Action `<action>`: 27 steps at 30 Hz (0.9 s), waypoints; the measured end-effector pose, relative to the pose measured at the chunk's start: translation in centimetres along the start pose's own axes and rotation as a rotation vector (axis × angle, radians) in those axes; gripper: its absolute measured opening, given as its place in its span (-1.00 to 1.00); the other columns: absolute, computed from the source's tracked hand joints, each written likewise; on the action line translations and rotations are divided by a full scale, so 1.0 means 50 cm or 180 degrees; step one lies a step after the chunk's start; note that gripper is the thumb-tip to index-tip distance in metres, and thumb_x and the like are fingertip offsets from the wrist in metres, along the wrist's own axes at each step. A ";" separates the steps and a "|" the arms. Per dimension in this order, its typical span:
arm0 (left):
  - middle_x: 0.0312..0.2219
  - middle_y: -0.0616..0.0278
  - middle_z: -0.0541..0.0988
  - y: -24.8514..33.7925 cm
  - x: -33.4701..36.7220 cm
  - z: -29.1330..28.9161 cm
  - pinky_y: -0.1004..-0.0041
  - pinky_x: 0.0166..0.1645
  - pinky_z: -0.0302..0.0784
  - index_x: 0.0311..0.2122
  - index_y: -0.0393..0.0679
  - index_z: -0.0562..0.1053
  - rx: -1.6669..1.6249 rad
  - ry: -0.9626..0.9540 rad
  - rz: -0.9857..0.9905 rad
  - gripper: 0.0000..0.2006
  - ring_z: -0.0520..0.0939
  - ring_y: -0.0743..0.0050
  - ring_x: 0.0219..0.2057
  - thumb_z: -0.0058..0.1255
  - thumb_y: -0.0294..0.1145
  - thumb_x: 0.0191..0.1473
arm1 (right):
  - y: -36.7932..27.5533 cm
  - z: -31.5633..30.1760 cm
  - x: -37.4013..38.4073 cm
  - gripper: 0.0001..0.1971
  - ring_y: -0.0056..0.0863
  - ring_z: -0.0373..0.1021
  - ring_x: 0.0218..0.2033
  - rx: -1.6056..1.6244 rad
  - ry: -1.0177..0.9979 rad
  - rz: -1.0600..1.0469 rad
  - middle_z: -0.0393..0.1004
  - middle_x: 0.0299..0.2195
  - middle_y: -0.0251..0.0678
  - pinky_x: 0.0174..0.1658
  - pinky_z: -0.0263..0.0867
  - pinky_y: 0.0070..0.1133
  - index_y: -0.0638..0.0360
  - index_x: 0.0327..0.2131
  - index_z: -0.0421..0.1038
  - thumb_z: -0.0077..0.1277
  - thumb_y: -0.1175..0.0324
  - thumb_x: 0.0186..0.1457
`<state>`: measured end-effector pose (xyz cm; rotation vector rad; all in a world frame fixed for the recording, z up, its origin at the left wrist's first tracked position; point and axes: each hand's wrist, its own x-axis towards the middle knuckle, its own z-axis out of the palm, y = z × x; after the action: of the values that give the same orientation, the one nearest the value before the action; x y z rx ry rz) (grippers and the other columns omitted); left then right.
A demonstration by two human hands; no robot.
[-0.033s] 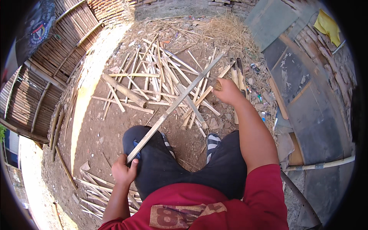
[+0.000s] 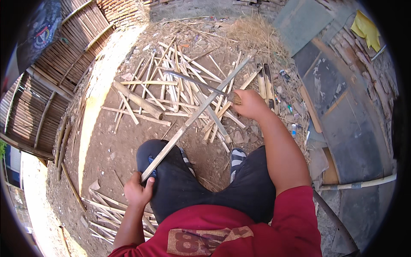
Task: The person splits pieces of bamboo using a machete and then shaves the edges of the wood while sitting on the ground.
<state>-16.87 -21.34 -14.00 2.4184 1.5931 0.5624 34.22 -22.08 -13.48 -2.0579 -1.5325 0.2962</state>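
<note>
My left hand [image 2: 138,189] is closed round the near end of a long bamboo strip [image 2: 177,136], which rests across my left thigh and slants up, away to the right. In my right hand [image 2: 250,104] I grip the wooden handle of a machete [image 2: 188,78]. Its long, slightly curved dark blade points left and crosses the strip toward the far end; whether the edge touches it I cannot tell. Below and beyond the strip lies a loose heap of split bamboo strips [image 2: 180,81]. A thick round bamboo piece [image 2: 138,100] lies at the heap's left.
More strips [image 2: 109,214] lie on the ground by my left forearm. Dark boards [image 2: 355,132] and a pale pole [image 2: 364,183] are on the right. Dry straw [image 2: 252,32] lies at the back, and a bamboo-slat wall [image 2: 55,60] stands at the left.
The machete blade, barely visible before, now stretches left across the strip. My right hand has shifted slightly left and nearer. My left hand and the strip have hardly moved.
</note>
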 end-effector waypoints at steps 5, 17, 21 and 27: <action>-0.67 -0.04 0.43 -0.022 -0.009 0.000 0.07 -0.46 0.38 -0.47 -0.22 0.41 -0.0130 0.0030 -0.0065 -0.42 0.53 -0.19 -0.59 0.22 0.21 0.09 | -0.190 -0.016 -0.049 -0.74 0.01 0.57 -0.22 -0.0713 -0.1032 -0.0885 0.61 -0.34 -0.04 -0.15 0.47 -0.21 0.11 -0.22 0.51 0.18 0.27 -0.01; -0.67 -0.05 0.45 -0.005 0.004 0.002 0.10 -0.46 0.39 -0.49 -0.22 0.41 -0.0263 -0.0001 -0.0121 -0.40 0.54 -0.18 -0.59 0.18 0.23 0.13 | -0.089 -0.033 -0.035 -0.72 -0.10 0.54 -0.38 0.0197 -0.0310 -0.0231 0.58 -0.46 -0.10 -0.25 0.43 -0.24 0.17 -0.21 0.53 0.25 0.23 0.06; -0.67 -0.05 0.45 -0.020 0.000 -0.007 0.09 -0.46 0.39 -0.49 -0.23 0.40 -0.0321 -0.0093 -0.0188 -0.38 0.55 -0.21 -0.58 0.15 0.25 0.14 | -0.133 -0.026 -0.048 -0.79 0.00 0.51 -0.38 -0.0348 -0.0577 -0.0978 0.55 -0.47 -0.08 -0.26 0.41 -0.21 0.08 -0.33 0.50 0.22 0.24 -0.02; -0.67 -0.07 0.44 -0.018 0.012 0.001 0.09 -0.46 0.39 -0.49 -0.24 0.40 -0.0281 -0.0060 0.0037 -0.36 0.53 -0.19 -0.59 0.12 0.28 0.16 | 0.005 -0.050 -0.007 -0.67 -0.15 0.56 -0.36 0.0333 0.0503 0.0113 0.56 -0.44 -0.03 -0.24 0.40 -0.28 0.27 -0.20 0.54 0.30 0.23 0.06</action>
<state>-17.42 -20.40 -14.23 2.3632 1.5146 0.5972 35.50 -23.20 -11.62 -1.9790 -1.3592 0.2168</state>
